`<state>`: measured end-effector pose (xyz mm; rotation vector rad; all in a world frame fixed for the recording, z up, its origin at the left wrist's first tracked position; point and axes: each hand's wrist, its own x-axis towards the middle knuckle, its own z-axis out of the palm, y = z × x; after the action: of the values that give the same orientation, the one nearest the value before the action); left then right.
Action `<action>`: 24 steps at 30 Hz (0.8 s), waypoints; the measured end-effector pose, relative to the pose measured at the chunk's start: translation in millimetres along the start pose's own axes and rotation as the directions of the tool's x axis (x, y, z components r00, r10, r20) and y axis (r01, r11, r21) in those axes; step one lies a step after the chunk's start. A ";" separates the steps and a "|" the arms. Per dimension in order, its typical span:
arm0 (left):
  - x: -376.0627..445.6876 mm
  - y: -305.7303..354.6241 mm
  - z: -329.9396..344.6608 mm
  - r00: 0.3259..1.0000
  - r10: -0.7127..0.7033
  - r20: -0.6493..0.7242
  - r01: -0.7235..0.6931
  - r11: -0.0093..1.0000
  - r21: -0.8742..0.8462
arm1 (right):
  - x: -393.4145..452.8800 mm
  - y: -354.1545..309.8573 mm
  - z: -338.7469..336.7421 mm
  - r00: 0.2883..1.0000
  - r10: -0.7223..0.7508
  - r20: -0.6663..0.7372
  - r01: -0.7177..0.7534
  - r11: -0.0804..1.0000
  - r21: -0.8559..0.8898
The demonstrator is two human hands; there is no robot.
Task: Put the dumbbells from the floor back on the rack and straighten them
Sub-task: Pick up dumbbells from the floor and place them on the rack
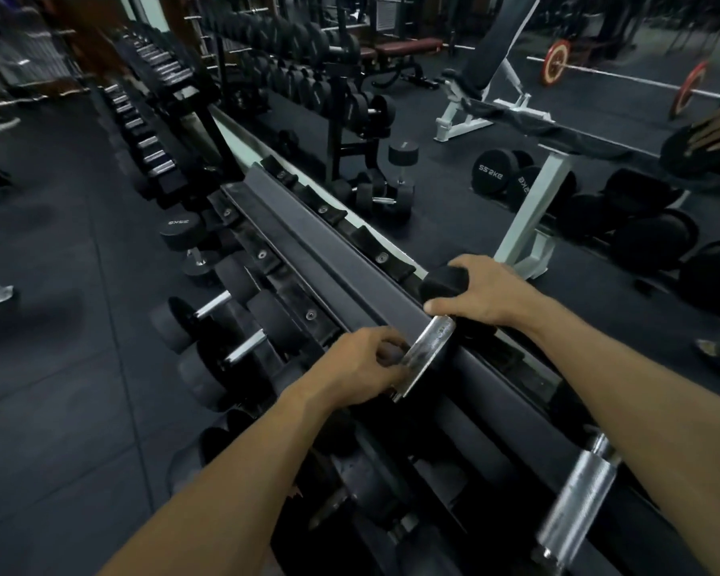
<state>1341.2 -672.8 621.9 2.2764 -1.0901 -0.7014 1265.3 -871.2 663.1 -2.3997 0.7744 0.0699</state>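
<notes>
Head view: the dumbbell (429,351) lies across the top tier of the rack (341,259) — long axis crosswise to the rail. The right hand (481,295) clamps the far head; the left hand (362,363) grips the near end — hands apart, both closed.

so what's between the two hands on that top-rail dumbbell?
In the head view, only the dumbbell's chrome handle spans the gap between the left hand, at the near end, and the right hand, over the far black head.
</notes>
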 end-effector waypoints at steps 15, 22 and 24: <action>-232.4 -149.4 -30.8 0.863 -0.427 -0.269 0.431 0.901 -0.047 | -83.8 -201.5 174.3 0.789 -0.486 0.376 0.588 0.775 -0.232; -398.3 -240.0 25.3 0.696 -0.668 -0.263 0.656 0.741 -0.146 | -169.0 -275.9 324.8 0.565 -0.504 0.653 0.770 0.607 -0.197; -446.0 -261.2 48.6 0.645 -0.726 -0.238 0.706 0.685 -0.179 | -201.1 -289.6 370.1 0.498 -0.491 0.715 0.809 0.559 -0.179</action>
<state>1209.4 -181.1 520.0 2.6238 0.0391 -0.6294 1305.2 -371.5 563.1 -2.7273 -0.6310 0.7543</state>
